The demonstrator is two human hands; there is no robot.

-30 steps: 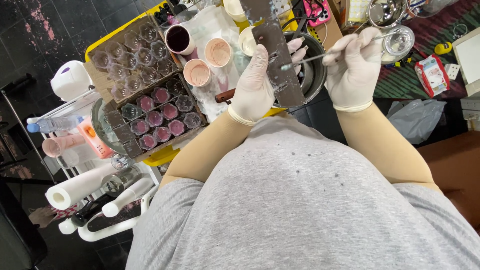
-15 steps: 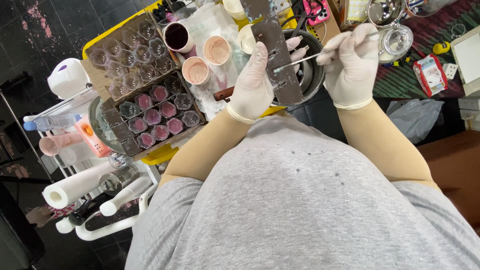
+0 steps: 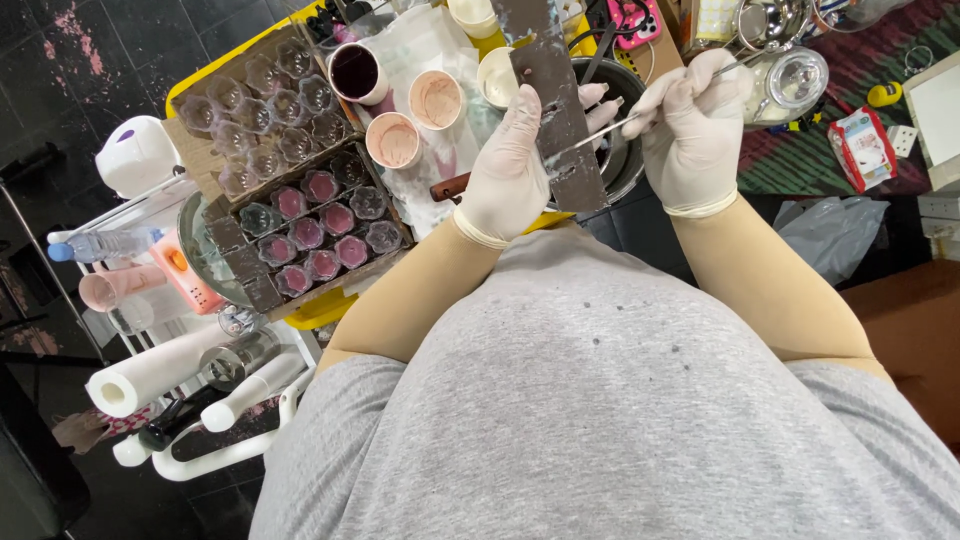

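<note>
Dark mould strip (image 3: 560, 120) held tilted over the black pot (image 3: 622, 150), right of the flower-cup trays (image 3: 310, 225); gloved left hand (image 3: 508, 165) clamped round it; gloved right hand (image 3: 690, 125) pinching a thin metal rod (image 3: 600, 132), tip on the strip; a slip could likely gouge it or drip onto the table.

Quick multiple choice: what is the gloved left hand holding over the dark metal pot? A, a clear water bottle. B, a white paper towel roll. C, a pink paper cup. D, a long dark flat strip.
D: the left hand in a white glove grips a long dark flat strip above the dark metal pot, while the right hand touches a thin metal rod to it.
</note>
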